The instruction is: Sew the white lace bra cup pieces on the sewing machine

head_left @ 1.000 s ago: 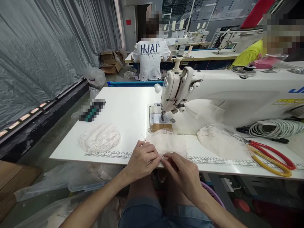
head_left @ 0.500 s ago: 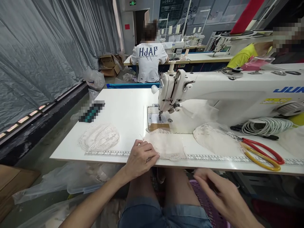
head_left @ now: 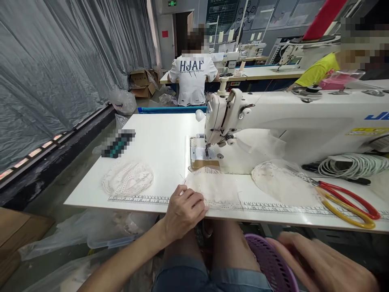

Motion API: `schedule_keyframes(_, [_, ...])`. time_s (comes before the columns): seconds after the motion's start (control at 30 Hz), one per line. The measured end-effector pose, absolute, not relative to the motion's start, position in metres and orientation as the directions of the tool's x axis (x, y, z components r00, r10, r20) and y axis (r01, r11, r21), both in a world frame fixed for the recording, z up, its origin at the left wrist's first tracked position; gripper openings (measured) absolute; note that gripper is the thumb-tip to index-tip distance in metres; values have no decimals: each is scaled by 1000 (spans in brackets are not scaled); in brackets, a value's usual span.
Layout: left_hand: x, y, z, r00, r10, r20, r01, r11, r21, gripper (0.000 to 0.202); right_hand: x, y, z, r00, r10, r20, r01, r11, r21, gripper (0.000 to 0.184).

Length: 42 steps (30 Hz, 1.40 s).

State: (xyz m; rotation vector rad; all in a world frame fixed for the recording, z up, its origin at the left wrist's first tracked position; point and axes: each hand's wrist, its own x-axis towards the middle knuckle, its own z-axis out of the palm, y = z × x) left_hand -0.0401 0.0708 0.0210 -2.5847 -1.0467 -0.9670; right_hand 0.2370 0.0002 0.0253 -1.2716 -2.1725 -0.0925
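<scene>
A sheer cream fabric piece with a lace edge lies flat on the sewing table, just in front of the needle plate. Fingers curled, my left hand pinches its left front corner at the table edge. My right hand is off the table at the lower right, above and beside a purple basket; motion blurs its fingers, so their closure is unclear. The white sewing machine stands behind the fabric, its presser foot apart from the cloth.
A lace bundle lies on the left of the table. To the right are another lace-edged piece, red-and-yellow-handled scissors and a coiled white cable. Co-workers sit farther back, one in a white shirt.
My right hand has moved right and down, away from the table edge, uncovering more of the basket. My left hand stays on the fabric corner. The view has shifted slightly.
</scene>
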Motion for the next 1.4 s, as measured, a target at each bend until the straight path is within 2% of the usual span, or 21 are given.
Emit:
schedule_keyframes(0.07, [-38,72,21,526,572,629,688,-722,80,18,202,23,48,-472,706,527,745,640,-190,20])
schedule_keyframes(0.17, [-36,74,20,499,611,614,705,-699,122,20,164,53,52,-578,603,549,665,738,-110,19])
schedule_keyframes(0.27, [-36,77,18,476,649,593,714,-679,170,21,148,71,36,-611,590,528,615,774,-152,16])
schedule_keyframes(0.37, [-38,80,18,477,687,548,710,-669,220,20,147,76,25,-585,628,513,616,756,-222,22])
schedule_keyframes(0.43, [-39,81,22,506,700,504,705,-672,225,20,148,76,24,-573,638,514,626,746,-227,25])
schedule_keyframes(0.63, [-40,78,36,584,690,429,706,-692,153,11,153,73,21,-583,624,519,610,759,-227,32])
schedule_keyframes(0.87, [-41,75,39,622,676,396,711,-699,76,7,160,70,8,-583,618,527,607,763,-222,26])
schedule_keyframes(1.2, [-39,75,44,638,656,404,736,-674,-67,8,159,72,15,-615,569,547,607,784,-132,29])
schedule_keyframes(1.4, [-40,73,42,642,633,433,729,-678,-90,10,161,72,16,-632,557,538,613,784,-92,29])
